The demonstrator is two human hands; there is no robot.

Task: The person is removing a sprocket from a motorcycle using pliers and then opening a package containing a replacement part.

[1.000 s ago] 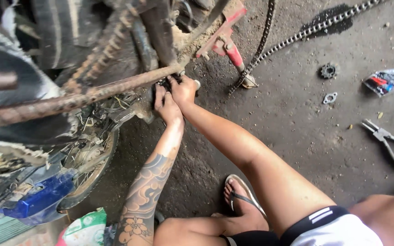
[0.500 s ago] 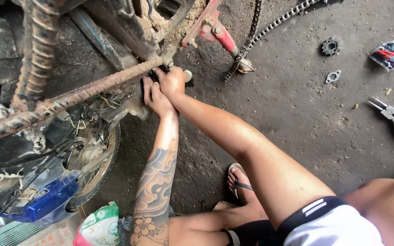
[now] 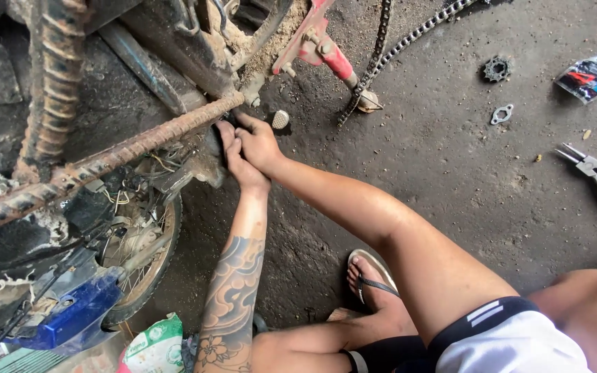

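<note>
**A:** Both hands are up under the motorbike. The left hand point(image 3: 238, 160), on the tattooed forearm, is pressed flat against the dirty metal beneath the rusty rod point(image 3: 139, 145), fingers together and pointing up.

**B:** And the right hand point(image 3: 260, 141)?

**A:** It lies right beside the left, touching it, fingers curled in toward the end of that rod. Whether it pinches anything I cannot tell; the fingertips are tucked out of sight.

**B:** What sits around them?

**A:** Just beside the right hand is a small ribbed foot pedal point(image 3: 280, 119). Above it is a red bracket point(image 3: 316, 41), and a chain point(image 3: 388, 52) hangs down to the concrete floor point(image 3: 450, 207) near the top edge.

**B:** Any containers?

**A:** Near the floor's upper right edge lies a clear plastic packet point(image 3: 594, 73) with something red and dark inside; I cannot make out what. At the bottom edge sits a green and white bag point(image 3: 155, 344), contents hidden.

**B:** Loose parts?

**A:** A small sprocket point(image 3: 497, 68) and a flat metal plate point(image 3: 501, 114) lie well apart from the hands, toward the upper right. Pliers point(image 3: 592, 169) lie by the right edge. A spoked wheel point(image 3: 148, 249) stands left of the tattooed arm, and a foot in a sandal point(image 3: 371, 280) is planted on the floor below the right arm.
</note>
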